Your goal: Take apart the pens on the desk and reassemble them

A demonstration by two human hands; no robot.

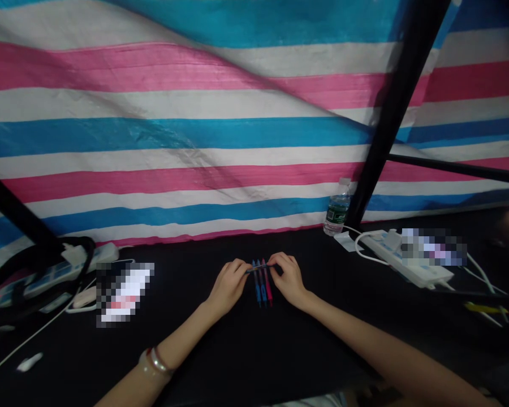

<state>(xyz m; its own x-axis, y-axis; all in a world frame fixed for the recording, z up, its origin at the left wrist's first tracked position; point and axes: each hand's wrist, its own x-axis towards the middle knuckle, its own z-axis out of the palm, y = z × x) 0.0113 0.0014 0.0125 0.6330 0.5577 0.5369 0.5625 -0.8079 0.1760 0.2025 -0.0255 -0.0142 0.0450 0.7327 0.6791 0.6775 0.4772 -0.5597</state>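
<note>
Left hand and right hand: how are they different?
The left hand wears shiny bangles on its wrist, but the right hand shows none. The left hand is to the left of the pens, and the right hand is to their right. Both pinch a thin dark strip above the pens.

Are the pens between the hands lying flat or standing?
Lying flat: the slim blue pen and slim red pen rest side by side on the black tabletop.
</note>
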